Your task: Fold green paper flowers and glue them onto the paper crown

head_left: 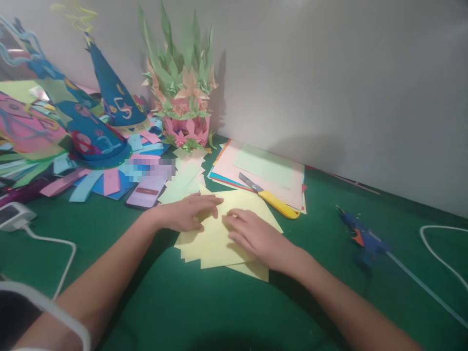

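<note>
Several yellow paper sheets (215, 248) lie in a loose, fanned stack on the green table in front of me. My left hand (190, 212) rests over the stack's left part, fingers spread and holding nothing I can see. From the right, my right hand (254, 236) lies on the top sheet with its fingers stretched out and apart. Just beyond the stack, a yellow utility knife (280, 204) lies with its blade out on a pile of coloured paper (268, 168). Small pale green paper pieces (185, 178) sit behind my left hand.
A phone (146, 187) lies left of the stack. Blue party hats (113, 92) with paper fringes stand farther left. A paper pineapple-like ornament (186, 107) stands against the wall. On the right lies a blue glue gun (365, 239) with a glue stick; white cables run at both sides.
</note>
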`<action>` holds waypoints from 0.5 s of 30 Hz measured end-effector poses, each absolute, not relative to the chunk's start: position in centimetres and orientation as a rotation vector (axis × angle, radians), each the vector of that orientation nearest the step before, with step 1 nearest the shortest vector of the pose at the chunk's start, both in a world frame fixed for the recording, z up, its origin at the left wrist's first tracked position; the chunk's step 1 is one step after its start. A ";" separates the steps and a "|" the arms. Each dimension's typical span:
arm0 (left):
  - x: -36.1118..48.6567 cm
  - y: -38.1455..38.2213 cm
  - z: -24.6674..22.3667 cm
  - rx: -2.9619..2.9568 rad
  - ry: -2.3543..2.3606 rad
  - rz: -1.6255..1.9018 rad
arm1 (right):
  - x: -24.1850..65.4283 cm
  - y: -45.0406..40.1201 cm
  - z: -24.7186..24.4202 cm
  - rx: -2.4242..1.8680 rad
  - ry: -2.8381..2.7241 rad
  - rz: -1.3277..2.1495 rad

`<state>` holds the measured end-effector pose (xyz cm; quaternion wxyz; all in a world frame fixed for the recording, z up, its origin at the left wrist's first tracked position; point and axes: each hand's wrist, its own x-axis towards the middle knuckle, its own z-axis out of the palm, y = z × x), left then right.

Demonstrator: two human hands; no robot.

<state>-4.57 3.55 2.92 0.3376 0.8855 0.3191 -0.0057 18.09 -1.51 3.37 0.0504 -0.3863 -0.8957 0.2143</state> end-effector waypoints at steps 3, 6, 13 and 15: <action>-4.4 3.5 3.1 2.300 0.821 -0.010 | 17.9 0.0 2.2 -1.289 -2.726 0.546; -4.4 3.6 3.1 2.298 0.809 -0.001 | 17.7 0.7 1.3 -1.316 -2.765 0.474; -4.6 3.6 2.8 2.292 0.832 -0.006 | 19.0 0.1 1.6 -1.483 -2.790 0.462; -4.6 3.6 2.7 2.294 0.837 -0.006 | 19.8 -0.4 1.9 -1.532 -2.841 0.445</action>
